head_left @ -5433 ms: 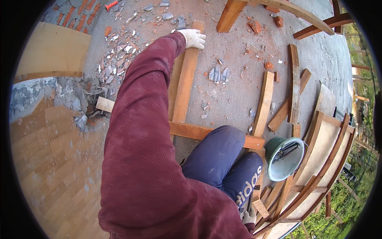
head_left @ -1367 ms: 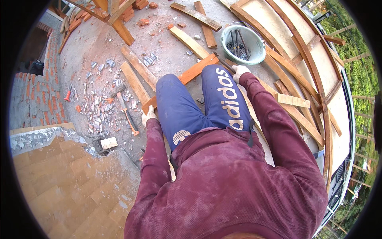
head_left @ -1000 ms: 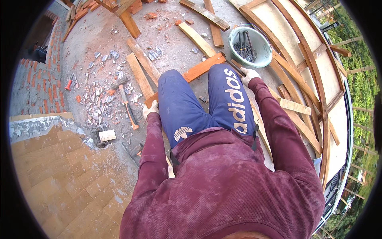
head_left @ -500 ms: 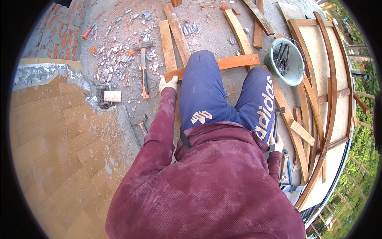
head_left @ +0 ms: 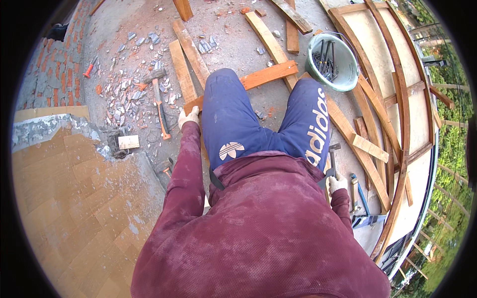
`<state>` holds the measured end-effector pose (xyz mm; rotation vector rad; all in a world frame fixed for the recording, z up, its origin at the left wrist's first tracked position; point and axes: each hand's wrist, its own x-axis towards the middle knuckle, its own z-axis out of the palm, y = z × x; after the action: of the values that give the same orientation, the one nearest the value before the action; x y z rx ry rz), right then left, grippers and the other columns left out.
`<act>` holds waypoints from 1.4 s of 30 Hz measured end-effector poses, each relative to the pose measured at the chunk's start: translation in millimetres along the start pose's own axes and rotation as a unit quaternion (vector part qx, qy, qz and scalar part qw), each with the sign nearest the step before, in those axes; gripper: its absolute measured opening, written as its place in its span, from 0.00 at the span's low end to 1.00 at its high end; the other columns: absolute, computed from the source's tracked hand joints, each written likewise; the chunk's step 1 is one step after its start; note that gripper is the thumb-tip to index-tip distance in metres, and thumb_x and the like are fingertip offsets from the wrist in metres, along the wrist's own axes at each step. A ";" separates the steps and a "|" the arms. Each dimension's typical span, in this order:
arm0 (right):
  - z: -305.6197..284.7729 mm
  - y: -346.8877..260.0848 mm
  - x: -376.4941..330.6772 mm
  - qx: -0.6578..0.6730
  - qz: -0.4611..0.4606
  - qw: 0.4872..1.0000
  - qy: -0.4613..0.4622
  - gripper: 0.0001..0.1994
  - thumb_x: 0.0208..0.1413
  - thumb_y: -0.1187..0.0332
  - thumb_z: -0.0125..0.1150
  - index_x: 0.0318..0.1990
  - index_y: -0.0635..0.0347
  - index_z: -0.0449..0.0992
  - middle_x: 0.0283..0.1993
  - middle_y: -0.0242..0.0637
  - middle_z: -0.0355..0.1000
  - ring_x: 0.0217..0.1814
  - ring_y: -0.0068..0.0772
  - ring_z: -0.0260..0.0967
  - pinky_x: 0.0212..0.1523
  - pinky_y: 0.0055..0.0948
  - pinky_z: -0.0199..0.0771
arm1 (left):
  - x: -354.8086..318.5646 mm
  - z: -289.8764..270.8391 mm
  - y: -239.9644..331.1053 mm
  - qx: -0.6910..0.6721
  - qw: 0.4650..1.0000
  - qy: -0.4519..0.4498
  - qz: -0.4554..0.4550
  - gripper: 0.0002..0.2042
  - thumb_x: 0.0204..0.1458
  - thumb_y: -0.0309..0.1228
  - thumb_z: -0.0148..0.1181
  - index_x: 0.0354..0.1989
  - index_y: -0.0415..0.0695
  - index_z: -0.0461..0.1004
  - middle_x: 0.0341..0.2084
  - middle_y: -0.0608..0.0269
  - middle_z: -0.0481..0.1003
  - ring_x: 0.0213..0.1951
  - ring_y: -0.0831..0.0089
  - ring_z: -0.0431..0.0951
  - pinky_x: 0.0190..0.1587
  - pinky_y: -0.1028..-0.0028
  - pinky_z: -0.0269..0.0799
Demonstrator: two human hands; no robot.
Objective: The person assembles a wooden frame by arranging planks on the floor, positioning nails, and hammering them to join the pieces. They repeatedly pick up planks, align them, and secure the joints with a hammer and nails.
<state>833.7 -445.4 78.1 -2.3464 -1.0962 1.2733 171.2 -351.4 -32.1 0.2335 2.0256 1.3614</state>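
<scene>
The right hand (head_left: pixel 338 183) is closed on a hammer (head_left: pixel 332 158), just beside the right leg (head_left: pixel 309 111). The left hand (head_left: pixel 189 118) grips the left end of the bar (head_left: pixel 271 74). If that grip got loose, the bar might slip or turn. A hit that missed could hurt the left hand or the left knee (head_left: pixel 223 78), as both are so near the wood. From the left hand, the bar goes right, behind the left knee, and out over a plank (head_left: pixel 268 37). Past its right end stands a pail (head_left: pixel 345 77) of metal things.
</scene>
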 end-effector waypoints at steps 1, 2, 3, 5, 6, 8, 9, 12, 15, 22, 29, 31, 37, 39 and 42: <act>-1.0 0.7 -3.5 -0.007 0.012 1.000 -0.016 0.15 0.59 0.70 0.58 0.53 0.54 0.80 0.20 0.28 0.66 0.11 0.22 0.60 0.10 0.29 0.59 | -4.1 9.4 -0.1 0.065 0.993 0.094 0.024 0.22 0.52 0.30 0.71 0.54 0.34 0.77 0.44 0.57 0.83 0.42 0.69 0.83 0.47 0.68 0.78; -3.3 1.4 -8.8 -0.011 0.024 0.999 -0.029 0.14 0.58 0.70 0.58 0.52 0.55 0.80 0.20 0.29 0.66 0.12 0.22 0.61 0.10 0.29 0.60 | -5.9 10.8 4.0 -0.015 0.999 0.044 0.010 0.24 0.52 0.30 0.71 0.56 0.32 0.76 0.45 0.56 0.82 0.42 0.68 0.82 0.48 0.69 0.78; -6.9 -25.0 -23.5 0.005 0.079 0.995 -0.056 0.16 0.58 0.69 0.59 0.54 0.53 0.80 0.21 0.29 0.67 0.12 0.23 0.62 0.11 0.30 0.61 | -4.4 2.0 6.7 0.056 0.997 0.043 0.025 0.25 0.52 0.31 0.71 0.56 0.32 0.76 0.45 0.55 0.82 0.42 0.67 0.82 0.48 0.69 0.77; -14.9 -32.7 -36.0 0.020 0.144 0.988 -0.054 0.16 0.57 0.69 0.60 0.53 0.52 0.81 0.22 0.30 0.68 0.13 0.23 0.62 0.11 0.30 0.61 | -5.7 9.4 8.7 0.134 0.990 0.031 0.023 0.26 0.51 0.33 0.72 0.57 0.31 0.75 0.46 0.54 0.82 0.43 0.65 0.82 0.49 0.68 0.77; -18.9 -33.0 -36.7 0.019 0.138 0.988 -0.068 0.16 0.57 0.69 0.60 0.53 0.52 0.81 0.22 0.29 0.67 0.13 0.23 0.62 0.11 0.29 0.60 | -2.8 12.5 5.4 0.142 0.989 0.035 0.007 0.26 0.51 0.34 0.72 0.56 0.31 0.75 0.46 0.54 0.82 0.43 0.63 0.82 0.49 0.68 0.77; -10.1 -50.7 -26.3 0.013 0.142 0.985 -0.097 0.18 0.56 0.69 0.61 0.56 0.53 0.80 0.22 0.30 0.68 0.14 0.23 0.62 0.12 0.29 0.60 | 44.5 -27.6 -9.1 0.104 0.994 0.035 0.005 0.33 0.52 0.36 0.71 0.63 0.30 0.70 0.51 0.49 0.80 0.44 0.62 0.82 0.52 0.67 0.77; -17.5 -42.2 -34.7 0.033 0.139 0.987 -0.070 0.20 0.57 0.68 0.61 0.58 0.53 0.79 0.23 0.30 0.68 0.14 0.23 0.63 0.13 0.29 0.61 | 27.1 -4.9 -19.3 0.056 0.998 0.009 -0.021 0.38 0.51 0.39 0.72 0.67 0.29 0.65 0.53 0.48 0.78 0.48 0.60 0.82 0.55 0.67 0.76; 3.7 -19.7 -23.2 0.082 0.058 0.993 -0.065 0.23 0.60 0.65 0.60 0.63 0.54 0.77 0.25 0.32 0.71 0.16 0.24 0.66 0.16 0.30 0.65 | 58.7 -21.3 -35.9 0.262 0.955 0.108 0.091 0.31 0.55 0.37 0.67 0.64 0.31 0.70 0.53 0.49 0.80 0.45 0.67 0.83 0.53 0.68 0.77; 5.0 26.7 -8.6 -0.043 0.070 0.995 -0.059 0.21 0.61 0.62 0.58 0.60 0.58 0.75 0.27 0.38 0.74 0.19 0.32 0.72 0.21 0.35 0.74 | 45.6 9.3 -35.3 0.244 0.968 0.039 0.036 0.30 0.55 0.37 0.67 0.63 0.31 0.71 0.52 0.50 0.80 0.45 0.67 0.83 0.52 0.69 0.77; 0.3 16.7 32.9 -0.283 0.056 0.951 -0.111 0.30 0.58 0.49 0.63 0.62 0.60 0.75 0.50 0.59 0.79 0.54 0.55 0.79 0.58 0.43 0.77 | 38.7 -14.7 -39.3 0.249 0.968 -0.020 -0.023 0.29 0.55 0.36 0.68 0.62 0.32 0.72 0.50 0.52 0.81 0.44 0.67 0.83 0.52 0.69 0.77; -47.5 -23.2 193.8 0.289 0.226 0.853 0.371 0.68 0.38 0.39 0.81 0.79 0.48 0.37 0.73 0.53 0.56 0.61 0.61 0.70 0.42 0.62 0.83 | 40.8 -14.0 8.4 0.260 0.965 -0.029 0.003 0.26 0.55 0.36 0.68 0.59 0.33 0.74 0.47 0.55 0.82 0.43 0.68 0.83 0.51 0.69 0.77; -46.0 -48.7 215.1 0.240 0.262 0.857 0.374 0.74 0.31 0.39 0.85 0.80 0.52 0.34 0.77 0.50 0.53 0.67 0.60 0.67 0.56 0.61 0.79 | 43.4 -24.3 4.4 0.226 0.974 -0.024 0.025 0.21 0.56 0.34 0.67 0.55 0.35 0.77 0.44 0.58 0.83 0.41 0.68 0.83 0.49 0.69 0.77; -75.4 -75.5 211.2 0.284 0.217 0.847 0.394 0.56 0.39 0.53 0.77 0.74 0.62 0.48 0.66 0.60 0.65 0.55 0.55 0.75 0.54 0.49 0.80 | 41.1 -28.5 -35.4 0.078 0.996 0.009 0.040 0.20 0.61 0.36 0.63 0.57 0.37 0.74 0.41 0.59 0.81 0.42 0.69 0.80 0.46 0.68 0.75; -97.7 -82.4 192.2 0.418 0.088 0.831 0.355 0.43 0.49 0.59 0.70 0.70 0.65 0.55 0.66 0.56 0.65 0.55 0.54 0.75 0.53 0.50 0.81 | 51.3 -28.6 -36.1 -0.062 0.998 0.022 -0.020 0.24 0.65 0.46 0.56 0.56 0.36 0.76 0.40 0.58 0.81 0.43 0.68 0.78 0.50 0.68 0.72; -77.2 -172.9 113.7 0.353 -0.188 0.891 0.216 0.53 0.51 0.75 0.63 0.81 0.55 0.36 0.75 0.51 0.55 0.67 0.48 0.67 0.60 0.48 0.77 | 37.4 19.1 -21.0 0.133 0.980 0.146 -0.031 0.33 0.65 0.57 0.49 0.53 0.32 0.79 0.43 0.44 0.82 0.45 0.55 0.79 0.54 0.65 0.70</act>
<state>847.7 -235.8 146.5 -1.6418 -0.7195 0.7642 159.3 -327.8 -70.9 0.0878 2.4404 1.1369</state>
